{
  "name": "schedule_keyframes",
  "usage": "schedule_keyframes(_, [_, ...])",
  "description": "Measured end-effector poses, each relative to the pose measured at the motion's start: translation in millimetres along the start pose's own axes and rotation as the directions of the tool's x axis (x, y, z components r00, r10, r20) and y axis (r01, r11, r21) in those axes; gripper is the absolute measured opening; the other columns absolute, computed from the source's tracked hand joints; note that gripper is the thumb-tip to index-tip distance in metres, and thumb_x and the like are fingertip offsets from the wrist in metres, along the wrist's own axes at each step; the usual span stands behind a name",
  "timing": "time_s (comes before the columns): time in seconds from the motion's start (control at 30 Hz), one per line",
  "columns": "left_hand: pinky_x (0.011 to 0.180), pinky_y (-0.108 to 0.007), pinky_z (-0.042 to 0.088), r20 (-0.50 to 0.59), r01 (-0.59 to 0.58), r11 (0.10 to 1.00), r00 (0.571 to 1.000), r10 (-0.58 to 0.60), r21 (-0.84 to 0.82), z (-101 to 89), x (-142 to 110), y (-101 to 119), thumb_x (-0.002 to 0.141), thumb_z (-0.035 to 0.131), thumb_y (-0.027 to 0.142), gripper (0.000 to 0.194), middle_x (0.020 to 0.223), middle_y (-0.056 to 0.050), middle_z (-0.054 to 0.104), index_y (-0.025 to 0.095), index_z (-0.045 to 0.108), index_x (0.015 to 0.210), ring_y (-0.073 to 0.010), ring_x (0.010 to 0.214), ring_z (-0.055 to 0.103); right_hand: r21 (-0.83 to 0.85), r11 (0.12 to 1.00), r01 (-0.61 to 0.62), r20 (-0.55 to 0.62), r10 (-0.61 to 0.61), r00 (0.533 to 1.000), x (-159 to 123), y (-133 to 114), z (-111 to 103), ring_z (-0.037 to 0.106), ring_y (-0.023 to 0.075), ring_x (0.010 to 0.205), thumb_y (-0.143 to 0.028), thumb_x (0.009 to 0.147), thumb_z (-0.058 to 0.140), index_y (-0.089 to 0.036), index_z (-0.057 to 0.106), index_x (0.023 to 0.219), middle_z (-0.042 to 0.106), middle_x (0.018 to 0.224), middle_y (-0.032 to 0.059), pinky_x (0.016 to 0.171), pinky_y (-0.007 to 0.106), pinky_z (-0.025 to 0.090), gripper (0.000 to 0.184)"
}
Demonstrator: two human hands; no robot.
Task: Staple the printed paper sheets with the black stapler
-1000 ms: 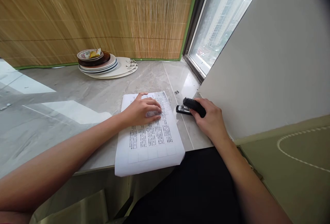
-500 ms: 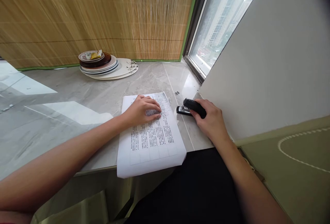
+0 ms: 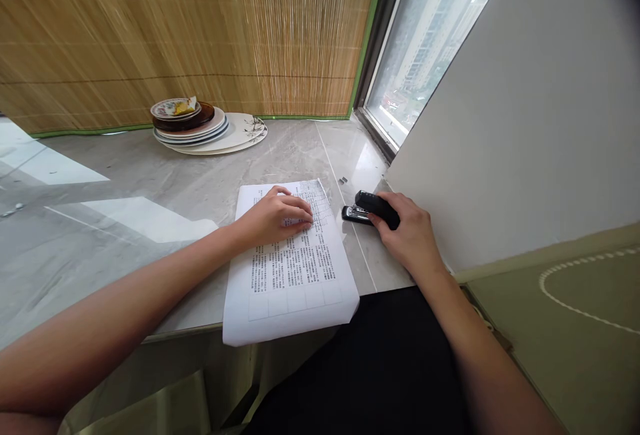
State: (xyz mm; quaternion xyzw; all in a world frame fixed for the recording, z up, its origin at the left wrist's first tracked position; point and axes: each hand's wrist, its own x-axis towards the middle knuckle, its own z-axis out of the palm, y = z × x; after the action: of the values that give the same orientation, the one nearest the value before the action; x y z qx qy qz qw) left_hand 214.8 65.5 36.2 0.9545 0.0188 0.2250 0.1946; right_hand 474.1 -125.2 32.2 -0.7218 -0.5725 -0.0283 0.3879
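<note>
Sheets of printed paper (image 3: 290, 305) lie on the grey stone counter, their lower end curling over its front edge. On the upper part of the page rests my left hand (image 3: 276, 216), palm down, fingers loosely bent and a little apart, gripping nothing. To the right of the sheets, my right hand (image 3: 407, 228) is wrapped around the rear of a black stapler (image 3: 373, 204). Its jaws gape toward the paper without touching it, and its base is on the counter. Some small staple pieces (image 3: 343, 180) lie just beyond the stapler.
Stacked plates (image 3: 193, 129) stand at the back left, against a bamboo blind (image 3: 190, 21). A white wall (image 3: 520, 108) rises close by my right hand, beside a window (image 3: 415, 55). The counter's front edge (image 3: 185, 331) runs below my left forearm.
The fingers of my left hand drew together, then parted slightly again. The paper shifted a little right and back. My right hand and the stapler stay put.
</note>
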Motion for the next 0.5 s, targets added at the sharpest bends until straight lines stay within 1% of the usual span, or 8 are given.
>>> schedule_keyframes(0.23, [0.106, -0.047, 0.044, 0.018, 0.025, 1.000, 1.000, -0.025, 0.008, -1.0, 1.3, 3.4, 0.102, 0.068, 0.033, 0.014, 0.112, -0.001, 0.084, 0.029, 0.082, 0.103, -0.0213, 0.101, 0.079, -0.002, 1.000, 0.009, -0.004, -0.009, 1.000, -0.2, 0.3, 0.4, 0.072, 0.0340, 0.106, -0.030, 0.090, 0.069, -0.024, 0.072, 0.121, 0.077, 0.117, 0.0102, 0.097, 0.055, 0.058, 0.031])
schedule_keyframes(0.4, [0.100, -0.045, 0.055, -0.032, 0.070, 0.997, 0.997, -0.071, -0.034, -0.6, 2.5, 3.1, 0.101, 0.067, 0.028, 0.015, 0.109, -0.004, 0.084, 0.026, 0.082, 0.103, -0.0220, 0.101, 0.079, -0.010, 1.000, 0.005, -0.003, -0.005, 1.000, -0.3, 0.1, 0.2, 0.072, 0.0342, 0.106, -0.030, 0.090, 0.069, -0.025, 0.071, 0.121, 0.077, 0.117, 0.0101, 0.097, 0.056, 0.058, 0.031])
schedule_keyframes(0.5, [0.096, -0.044, 0.060, -0.053, 0.063, 0.996, 0.996, -0.067, -0.060, -0.3, 3.4, 2.8, 0.100, 0.067, 0.027, 0.016, 0.108, -0.005, 0.084, 0.025, 0.082, 0.103, -0.0218, 0.100, 0.079, -0.008, 1.000, 0.003, -0.003, -0.003, 1.000, -0.4, 0.0, -0.2, 0.072, 0.0342, 0.105, -0.031, 0.090, 0.069, -0.025, 0.072, 0.121, 0.077, 0.116, 0.0105, 0.097, 0.056, 0.058, 0.032])
